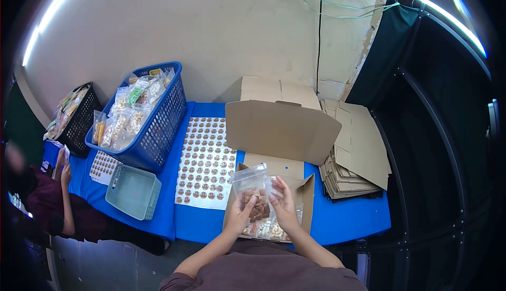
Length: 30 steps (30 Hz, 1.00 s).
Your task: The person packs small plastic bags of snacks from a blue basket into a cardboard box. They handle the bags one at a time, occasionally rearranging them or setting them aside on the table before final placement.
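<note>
Blue basket [158, 127], blue tablecloth [348, 220] — brown box [282, 127], teal tray [133, 192]

We see even, bright light from long white light tubes [48, 16] glaring at both upper corners; fisheye bending darkens the edges.

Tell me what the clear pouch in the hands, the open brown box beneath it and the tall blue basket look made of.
The clear pouch, pinched by left hand and right hand: thin glossy plastic film, see-through with glints. The open brown box: matte cardboard, folded flaps, probably corrugated. The tall blue basket: moulded rigid plastic, lattice walls, slight sheen.
</note>
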Each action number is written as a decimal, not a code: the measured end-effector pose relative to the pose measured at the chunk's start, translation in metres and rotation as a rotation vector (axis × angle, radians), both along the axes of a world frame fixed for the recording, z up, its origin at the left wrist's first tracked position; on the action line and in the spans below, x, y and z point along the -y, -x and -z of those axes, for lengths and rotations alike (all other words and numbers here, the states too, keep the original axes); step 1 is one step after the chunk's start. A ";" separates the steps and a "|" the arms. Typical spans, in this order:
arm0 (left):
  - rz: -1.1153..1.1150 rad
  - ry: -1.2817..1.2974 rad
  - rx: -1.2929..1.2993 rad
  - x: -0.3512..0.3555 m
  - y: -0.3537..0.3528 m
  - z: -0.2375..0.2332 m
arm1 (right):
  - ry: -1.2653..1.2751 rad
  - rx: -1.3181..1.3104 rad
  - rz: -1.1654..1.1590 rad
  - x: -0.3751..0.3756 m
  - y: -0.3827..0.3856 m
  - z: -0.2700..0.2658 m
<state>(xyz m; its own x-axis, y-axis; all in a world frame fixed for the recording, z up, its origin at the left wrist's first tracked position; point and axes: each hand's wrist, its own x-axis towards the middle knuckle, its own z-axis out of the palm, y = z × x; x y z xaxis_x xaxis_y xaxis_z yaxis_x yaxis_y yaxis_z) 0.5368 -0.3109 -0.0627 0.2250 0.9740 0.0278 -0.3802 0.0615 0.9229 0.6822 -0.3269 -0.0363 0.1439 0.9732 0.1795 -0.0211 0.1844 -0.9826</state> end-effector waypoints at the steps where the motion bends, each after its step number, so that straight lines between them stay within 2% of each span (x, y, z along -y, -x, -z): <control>1: 0.018 0.023 -0.035 0.003 0.001 -0.002 | 0.001 0.000 -0.001 0.002 0.004 0.000; 4: 0.037 0.054 -0.066 0.010 -0.001 -0.001 | 0.104 -0.132 -0.132 0.008 0.008 0.001; 6: 0.034 0.061 -0.061 0.012 -0.002 -0.003 | 0.305 -0.200 -0.350 0.007 0.001 0.007; 8: -0.003 -0.019 -0.080 0.013 -0.002 -0.008 | 0.306 -0.226 -0.341 0.007 0.003 0.008; 13: 0.004 -0.015 -0.147 0.015 0.002 -0.007 | 0.267 -0.232 -0.344 0.007 0.002 0.004; 15: 0.008 -0.026 -0.151 0.014 0.004 -0.006 | 0.267 -0.341 -0.358 0.007 0.001 0.005; 17: 0.122 0.217 0.057 0.012 0.007 -0.005 | 0.268 -0.386 -0.359 0.006 -0.001 0.014; 21: 0.127 0.248 0.023 0.011 0.005 -0.021 | 0.325 -0.442 -0.272 0.011 -0.004 0.026; 22: 0.158 0.090 -0.088 0.012 0.004 -0.023 | 0.326 -0.442 -0.274 0.012 -0.005 0.024; 23: 0.188 -0.066 -0.200 0.013 0.004 -0.023 | 0.318 -0.323 -0.312 0.015 -0.006 0.020; 24: 0.189 -0.065 -0.201 0.013 0.004 -0.017 | 0.308 -0.204 -0.348 0.017 -0.007 0.018; 25: 0.202 -0.061 -0.221 0.011 0.005 -0.006 | 0.309 -0.205 -0.347 0.018 -0.006 0.020; 28: 0.208 -0.037 -0.263 0.012 0.006 0.013 | 0.329 -0.278 -0.364 0.020 -0.008 0.029; 30: 0.202 -0.017 -0.284 0.012 0.006 0.015 | 0.383 -0.430 -0.399 0.020 -0.012 0.032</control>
